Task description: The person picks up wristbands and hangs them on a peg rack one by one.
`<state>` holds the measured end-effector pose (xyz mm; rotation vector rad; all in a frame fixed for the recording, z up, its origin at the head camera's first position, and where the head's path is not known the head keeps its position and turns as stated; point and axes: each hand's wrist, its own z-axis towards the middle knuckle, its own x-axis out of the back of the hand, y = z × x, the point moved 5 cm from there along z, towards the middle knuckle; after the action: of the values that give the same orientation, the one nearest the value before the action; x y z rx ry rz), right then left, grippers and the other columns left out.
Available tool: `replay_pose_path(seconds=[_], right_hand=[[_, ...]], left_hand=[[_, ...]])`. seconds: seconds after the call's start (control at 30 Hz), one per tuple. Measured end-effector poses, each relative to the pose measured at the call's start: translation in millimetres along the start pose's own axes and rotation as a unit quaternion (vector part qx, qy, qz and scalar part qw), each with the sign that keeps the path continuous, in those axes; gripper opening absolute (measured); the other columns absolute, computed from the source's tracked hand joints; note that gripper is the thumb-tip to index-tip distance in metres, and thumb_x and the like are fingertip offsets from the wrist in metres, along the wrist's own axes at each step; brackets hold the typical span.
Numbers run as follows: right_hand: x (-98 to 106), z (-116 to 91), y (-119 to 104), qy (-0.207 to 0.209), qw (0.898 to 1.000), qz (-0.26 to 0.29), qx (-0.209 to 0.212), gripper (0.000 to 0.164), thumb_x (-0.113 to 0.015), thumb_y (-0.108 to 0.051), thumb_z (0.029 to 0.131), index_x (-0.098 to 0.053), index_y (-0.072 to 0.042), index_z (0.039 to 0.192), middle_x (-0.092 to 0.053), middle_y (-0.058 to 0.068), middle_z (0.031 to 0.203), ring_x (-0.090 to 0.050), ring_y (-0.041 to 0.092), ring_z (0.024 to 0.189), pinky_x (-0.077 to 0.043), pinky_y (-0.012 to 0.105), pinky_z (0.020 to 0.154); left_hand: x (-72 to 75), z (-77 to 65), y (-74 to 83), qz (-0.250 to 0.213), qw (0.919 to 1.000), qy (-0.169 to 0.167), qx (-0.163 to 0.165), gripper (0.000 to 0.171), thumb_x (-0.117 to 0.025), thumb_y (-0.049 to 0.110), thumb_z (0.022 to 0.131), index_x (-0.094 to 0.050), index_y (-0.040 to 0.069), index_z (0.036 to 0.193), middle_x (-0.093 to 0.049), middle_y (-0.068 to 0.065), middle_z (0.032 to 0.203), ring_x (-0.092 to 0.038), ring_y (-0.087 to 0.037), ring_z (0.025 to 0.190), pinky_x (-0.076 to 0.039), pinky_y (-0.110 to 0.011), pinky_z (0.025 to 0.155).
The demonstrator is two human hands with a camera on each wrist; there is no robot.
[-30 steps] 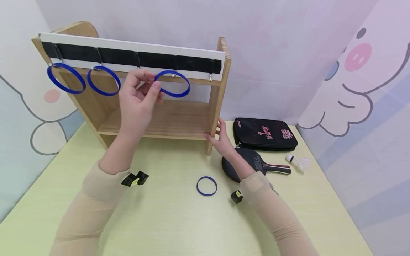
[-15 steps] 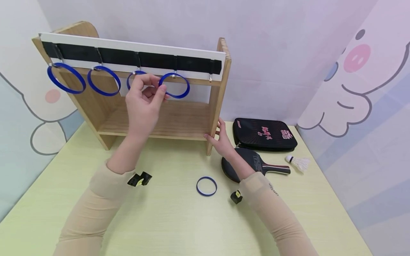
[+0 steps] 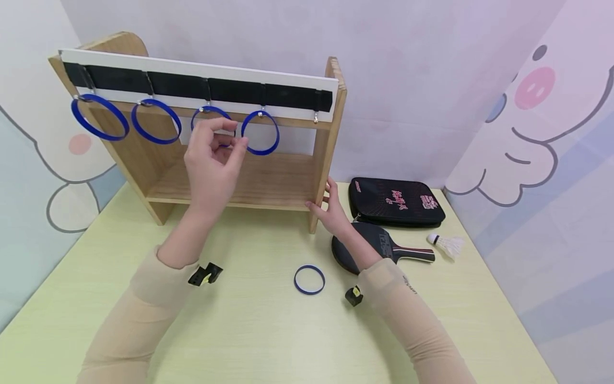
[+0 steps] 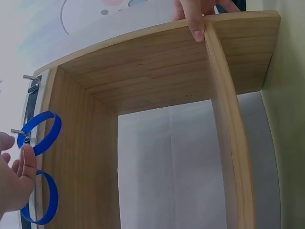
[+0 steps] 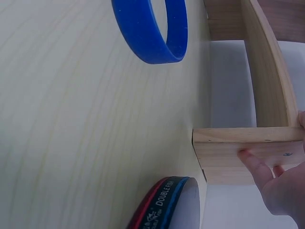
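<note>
My left hand (image 3: 213, 154) is just in front of the hook rail, fingers loosely bent and nothing visibly held. Its thumb tip is close beside a blue ring band (image 3: 260, 133), which hangs from a metal hook (image 4: 20, 132). More blue bands (image 3: 156, 121) hang on hooks to the left; my hand partly covers the nearest one. The rightmost hook (image 3: 316, 117) carries no band. My right hand (image 3: 334, 216) holds the right side panel of the wooden shelf (image 3: 328, 144), thumb over its front edge and fingers along the outer face.
Another blue band (image 3: 309, 280) lies on the table (image 3: 259, 330). To the right are a table tennis paddle (image 3: 366, 245) partly under the right forearm, a black zip case (image 3: 398, 201) and a shuttlecock (image 3: 447, 245). Patterned walls (image 3: 408, 96) stand behind and beside.
The pinched band now hangs freely from the hook second from the right. My left hand first moved right, then let go and shifted slightly down-left. The right hand stayed on the shelf.
</note>
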<state>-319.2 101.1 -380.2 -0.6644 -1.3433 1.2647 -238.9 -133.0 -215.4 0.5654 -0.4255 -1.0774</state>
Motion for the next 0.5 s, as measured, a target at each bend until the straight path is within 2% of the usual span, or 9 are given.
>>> replay_pose_path(seconds=[0.1, 0.2, 0.3, 0.5], right_hand=[[-0.1, -4.9, -11.6, -0.004, 1.0, -0.002, 0.0, 0.081, -0.061, -0.008, 0.091, -0.005, -0.018, 0.149, -0.014, 0.02, 0.15, -0.039, 0.041, 0.125, -0.046, 0.054, 0.094], [-0.4, -6.9, -15.8, -0.005, 1.0, -0.008, -0.001, 0.081, -0.061, -0.008, 0.091, -0.004, -0.018, 0.149, -0.014, 0.021, 0.15, -0.039, 0.04, 0.125, -0.046, 0.053, 0.094], [-0.5, -7.5, -16.6, -0.005, 1.0, -0.007, 0.002, 0.081, -0.06, -0.008, 0.091, -0.004, -0.017, 0.148, -0.013, 0.021, 0.15, -0.039, 0.041, 0.125, -0.046, 0.054, 0.094], [0.0, -7.0, -15.6, -0.004, 1.0, -0.005, 0.0, 0.08, -0.061, -0.009, 0.091, -0.005, -0.018, 0.149, -0.014, 0.02, 0.15, -0.039, 0.04, 0.125, -0.046, 0.053, 0.094]], left_hand=[[2.8, -4.2, 5.2, 0.012, 0.9992, -0.01, -0.036, 0.024, -0.066, 0.006, 0.087, -0.058, -0.006, 0.106, -0.059, -0.012, 0.103, -0.059, -0.007, 0.081, -0.049, -0.015, 0.069], [5.0, -9.5, 9.6, 0.015, 0.9982, -0.029, -0.051, 0.024, -0.067, 0.005, 0.087, -0.058, -0.007, 0.106, -0.06, -0.016, 0.103, -0.058, -0.005, 0.082, -0.049, -0.015, 0.071], [5.1, -16.2, 9.9, 0.014, 0.9975, -0.053, -0.046, 0.024, -0.067, 0.005, 0.086, -0.059, -0.006, 0.107, -0.06, -0.016, 0.102, -0.058, -0.006, 0.084, -0.05, -0.015, 0.071], [-2.0, -33.8, -0.4, 0.007, 0.9945, -0.102, -0.02, 0.026, -0.069, 0.002, 0.084, -0.062, 0.0, 0.109, -0.062, -0.008, 0.102, -0.057, -0.009, 0.084, -0.049, -0.014, 0.07]])
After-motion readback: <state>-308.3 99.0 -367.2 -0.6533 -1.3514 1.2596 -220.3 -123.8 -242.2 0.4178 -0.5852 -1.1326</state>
